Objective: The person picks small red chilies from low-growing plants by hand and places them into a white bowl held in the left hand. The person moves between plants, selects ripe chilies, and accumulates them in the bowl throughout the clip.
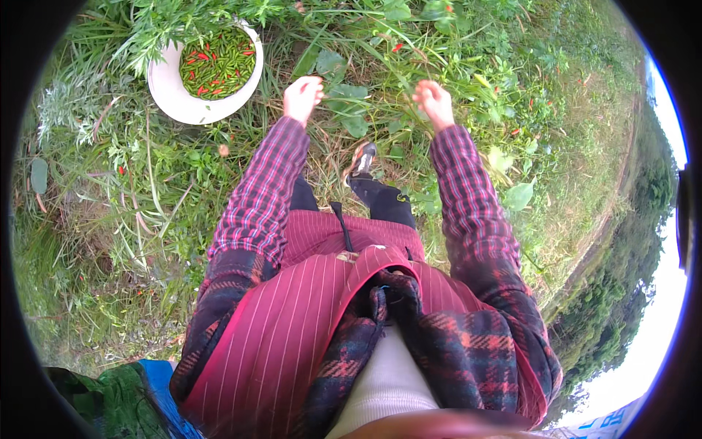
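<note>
My left hand (303,97) is over the grass and broad leaves, just right of a white bucket (205,112), with its fingers curled. Many green chili peppers (219,66) fill the bucket, with red ones among them. Curled above the green plants on the right is my right hand (433,101), close to thin stems. Whether either hand holds anything is too small and blurred to tell. A red chili pepper (397,48) shows among the leaves between and above the hands. More red peppers (515,131) dot the plants to the right.
Tall grass and weeds (148,181) surround me, and leafy stems overhang the bucket's left rim. My shoe (362,159) stands in the grass below the hands. Green and blue cloth (126,395) lies at the lower left. Trees (614,285) rise at the far right.
</note>
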{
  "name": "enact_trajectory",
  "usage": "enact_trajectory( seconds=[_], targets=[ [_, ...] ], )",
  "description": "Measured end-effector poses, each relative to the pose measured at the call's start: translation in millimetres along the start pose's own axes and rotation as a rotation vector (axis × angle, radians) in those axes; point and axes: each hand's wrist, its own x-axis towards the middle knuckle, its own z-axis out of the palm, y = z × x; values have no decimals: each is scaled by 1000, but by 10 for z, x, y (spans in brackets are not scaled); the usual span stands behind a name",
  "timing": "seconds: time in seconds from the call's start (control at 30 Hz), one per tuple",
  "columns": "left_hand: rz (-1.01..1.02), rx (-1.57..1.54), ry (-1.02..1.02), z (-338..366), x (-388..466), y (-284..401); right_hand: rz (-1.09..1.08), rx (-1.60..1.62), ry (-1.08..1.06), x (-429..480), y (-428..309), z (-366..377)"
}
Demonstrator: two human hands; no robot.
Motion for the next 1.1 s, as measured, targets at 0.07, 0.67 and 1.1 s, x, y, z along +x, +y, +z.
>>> enact_trajectory(
  seconds=[0.07,0.67,1.1],
  targets=[
    [34,20,-72,268,143,68,-44,20,123,267,20,266],
    [98,190,-286,232,877,-720,-566,-226,-23,835,1114,1218],
    [101,98,-321,569,1043,-1160,-571,-368,-110,967,1242,1174]
  ],
)
